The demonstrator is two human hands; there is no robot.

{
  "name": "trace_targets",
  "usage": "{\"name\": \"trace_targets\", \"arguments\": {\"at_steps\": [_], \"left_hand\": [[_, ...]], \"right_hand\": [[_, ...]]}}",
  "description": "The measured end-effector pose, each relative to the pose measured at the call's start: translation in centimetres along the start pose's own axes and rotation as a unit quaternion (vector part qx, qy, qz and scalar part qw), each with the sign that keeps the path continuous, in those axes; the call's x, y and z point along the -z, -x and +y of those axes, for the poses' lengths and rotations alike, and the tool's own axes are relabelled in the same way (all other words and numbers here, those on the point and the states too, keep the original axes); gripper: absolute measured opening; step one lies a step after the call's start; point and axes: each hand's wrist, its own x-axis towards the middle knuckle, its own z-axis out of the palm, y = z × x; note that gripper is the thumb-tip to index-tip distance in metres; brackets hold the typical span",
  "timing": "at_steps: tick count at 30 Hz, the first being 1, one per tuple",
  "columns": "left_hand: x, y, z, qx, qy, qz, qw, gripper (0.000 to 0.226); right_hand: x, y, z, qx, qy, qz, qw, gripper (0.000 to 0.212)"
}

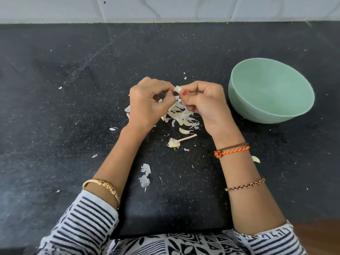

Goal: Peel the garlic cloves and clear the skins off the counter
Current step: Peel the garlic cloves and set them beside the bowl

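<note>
Over the middle of the black counter [73, 89], seen from the head camera, both hands meet around one garlic clove [177, 88]. The left hand [147, 102] has its fingers curled and pinches the clove's left end between thumb and fingertip. The right hand [204, 102] pinches its right end, thumb on top. The clove is held clear above the counter. Directly beneath the hands lies a heap of garlic skins [181, 115], with a garlic stem and root end [176, 142] just nearer the person and two larger skin flakes [145, 174] nearer still. Small scraps are scattered around. A pale green bowl [270, 91] stands to the right of the hands.
</note>
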Motion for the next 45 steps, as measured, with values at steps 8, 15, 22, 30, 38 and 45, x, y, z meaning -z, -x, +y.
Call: {"name": "trace_targets", "arguments": {"at_steps": [8,15,22,30,38,45], "left_hand": [[1.0,-1.3,0.8,0.217,0.253,0.061,0.941,0.014],[0.9,-0.8,0.5,0.216,0.266,-0.031,0.939,0.010],[0.5,-0.5,0.0,0.192,0.250,-0.076,0.946,0.011],[0.4,-0.6,0.1,0.216,0.247,-0.056,0.943,0.023],[0.8,-0.8,0.5,0.274,0.264,-0.055,0.923,0.017],[0.0,-0.1,0.3,0.196,0.191,-0.082,0.958,0.010]], "right_hand": [[-1.7,0.8,-0.3,-0.003,-0.030,0.013,0.999,0.016],[-1.6,0.7,-0.2,0.049,0.042,0.112,0.992,0.013],[-1.5,0.6,0.0,0.048,0.057,0.119,0.990,0.014],[-1.7,0.3,0.5,0.039,0.098,0.129,0.986,0.021],[-1.0,0.3,0.4,0.053,0.011,0.132,0.990,0.018],[-1.3,-0.2,1.2,0.084,0.065,0.137,0.985,0.017]]}}
